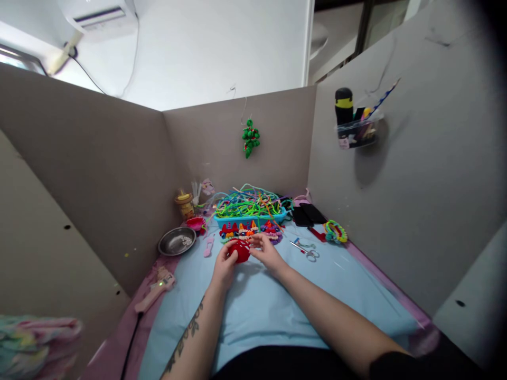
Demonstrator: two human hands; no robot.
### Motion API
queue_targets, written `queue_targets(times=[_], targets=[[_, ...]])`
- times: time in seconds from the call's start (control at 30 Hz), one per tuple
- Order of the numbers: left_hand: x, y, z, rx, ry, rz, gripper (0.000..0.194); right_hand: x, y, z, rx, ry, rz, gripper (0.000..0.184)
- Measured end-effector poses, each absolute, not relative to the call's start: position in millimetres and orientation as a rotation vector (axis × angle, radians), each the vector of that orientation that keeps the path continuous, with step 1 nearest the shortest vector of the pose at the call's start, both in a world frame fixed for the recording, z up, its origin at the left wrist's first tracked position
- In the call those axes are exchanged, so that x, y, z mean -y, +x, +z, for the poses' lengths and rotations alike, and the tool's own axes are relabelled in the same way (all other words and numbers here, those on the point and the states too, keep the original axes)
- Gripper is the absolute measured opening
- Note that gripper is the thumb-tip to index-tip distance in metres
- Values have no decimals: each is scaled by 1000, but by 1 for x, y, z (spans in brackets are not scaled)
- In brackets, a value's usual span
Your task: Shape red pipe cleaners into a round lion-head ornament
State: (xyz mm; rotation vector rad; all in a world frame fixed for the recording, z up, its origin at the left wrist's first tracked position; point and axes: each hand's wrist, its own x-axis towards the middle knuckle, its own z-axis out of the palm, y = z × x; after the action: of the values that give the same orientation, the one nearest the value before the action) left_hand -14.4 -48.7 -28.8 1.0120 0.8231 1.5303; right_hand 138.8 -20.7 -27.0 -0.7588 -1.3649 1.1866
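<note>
My left hand [225, 260] is closed around the edge of a red rounded piece [242, 252], thumb in front. Its exact kind I cannot make out; strands or openings seem to show near its top. At the right edge of the red piece is my right hand [266, 252], its thumb and fingers bent and a little apart; whether it touches the piece is unclear. Just beyond both hands lie colourful beaded or knitted pieces [271, 232] in front of a blue basket [233, 221] heaped with green, blue and orange strips [249, 203].
Scissors [309, 253], dark phone-like slabs [311, 214] and a ring of yellow-green bands [335, 231] lie right. Left are a metal bowl [174, 244], a pink clip-like tool [208, 246] and a corded pink device [156, 293]. Grey partitions [237, 169] enclose the blue-covered table [253, 316].
</note>
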Motion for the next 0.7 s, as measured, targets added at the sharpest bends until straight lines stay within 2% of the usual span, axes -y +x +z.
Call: queue_targets(times=[0.07,0.17,0.7], targets=[[50,-14,-27,-789,998,1526,45,19,137,-29,1267,-663,1411,43],[50,-13,-29,-791,1025,1518,43,19,136,-29,1187,-596,1539,42],[50,-11,-36,-929,1428,1435,36,22,126,-33,1026,-605,1482,37]])
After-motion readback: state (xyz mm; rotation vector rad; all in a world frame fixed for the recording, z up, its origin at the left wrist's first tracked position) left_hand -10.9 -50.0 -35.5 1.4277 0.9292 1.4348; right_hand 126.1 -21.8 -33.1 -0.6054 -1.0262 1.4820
